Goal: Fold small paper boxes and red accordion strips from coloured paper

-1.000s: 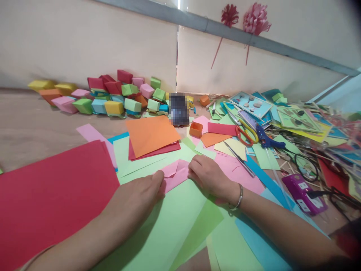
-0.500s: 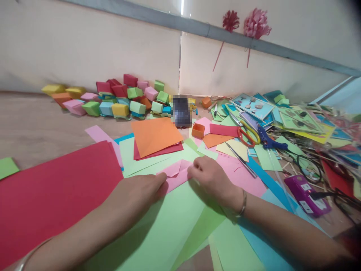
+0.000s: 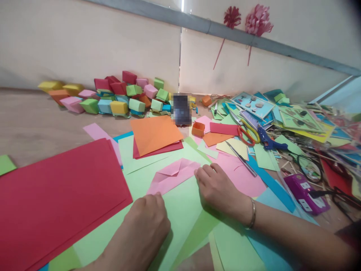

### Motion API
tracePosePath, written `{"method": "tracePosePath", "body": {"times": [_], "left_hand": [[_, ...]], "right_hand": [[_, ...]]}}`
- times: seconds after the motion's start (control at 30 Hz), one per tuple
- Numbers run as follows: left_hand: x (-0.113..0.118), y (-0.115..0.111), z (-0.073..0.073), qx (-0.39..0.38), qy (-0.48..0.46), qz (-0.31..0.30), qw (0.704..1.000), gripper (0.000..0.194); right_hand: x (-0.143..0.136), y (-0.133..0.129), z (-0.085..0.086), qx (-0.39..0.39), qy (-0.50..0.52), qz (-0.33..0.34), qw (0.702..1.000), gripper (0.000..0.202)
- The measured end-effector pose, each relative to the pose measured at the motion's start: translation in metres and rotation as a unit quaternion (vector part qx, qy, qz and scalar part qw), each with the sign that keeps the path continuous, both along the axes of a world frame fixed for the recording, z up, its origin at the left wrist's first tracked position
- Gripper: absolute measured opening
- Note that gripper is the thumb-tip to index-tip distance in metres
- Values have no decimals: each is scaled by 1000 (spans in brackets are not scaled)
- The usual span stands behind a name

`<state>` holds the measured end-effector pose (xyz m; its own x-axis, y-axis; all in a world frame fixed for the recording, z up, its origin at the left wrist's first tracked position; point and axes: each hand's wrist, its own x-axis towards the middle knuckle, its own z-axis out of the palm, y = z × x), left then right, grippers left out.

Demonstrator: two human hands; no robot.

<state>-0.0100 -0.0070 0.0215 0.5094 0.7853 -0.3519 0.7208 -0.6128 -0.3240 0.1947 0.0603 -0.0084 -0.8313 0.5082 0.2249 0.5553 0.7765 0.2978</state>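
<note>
A folded piece of pink paper [image 3: 175,172] lies over light green sheets [image 3: 180,205], its top flap raised a little along a crease. My left hand [image 3: 146,226] is closed, knuckles up, at the paper's near left end; its fingertips are partly hidden. At the opposite end, my right hand [image 3: 217,184] has its fingers curled together on the paper's right tip. A bracelet [image 3: 252,213] circles the right wrist.
Red sheets [image 3: 64,195] lie left, an orange sheet [image 3: 155,133] beyond. Several small folded paper boxes [image 3: 120,107] line the wall. Rightward are a craft knife [image 3: 241,158], scissors [image 3: 248,131], a blue glue gun [image 3: 270,141] and a purple power strip [image 3: 307,195].
My left hand has slid toward me along the pink paper to its near end, uncovering more of it. My right hand has shifted slightly right and nearer.
</note>
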Motion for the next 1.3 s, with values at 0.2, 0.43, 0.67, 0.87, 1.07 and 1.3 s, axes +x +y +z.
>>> {"method": "tracePosePath", "body": {"times": [0.2,0.43,0.67,0.87,1.07,1.3], "left_hand": [[-3,-14,10,-56,23,51,997,37],[-2,17,21,15,-97,133,986,32],[0,43,17,-79,-122,193,970,37],[-3,40,14,-55,-133,185,972,39],[-7,32,12,-17,-203,122,971,48],[-15,34,-1,-42,-328,102,938,47]], "right_hand": [[-1,0,-2,27,7,13,1000,22],[3,2,-4,31,11,22,999,21],[12,5,-6,-22,23,31,999,24],[28,24,15,-163,76,-35,983,19],[85,54,97,-252,396,-64,881,23],[203,56,123,-202,622,-140,743,25]]}}
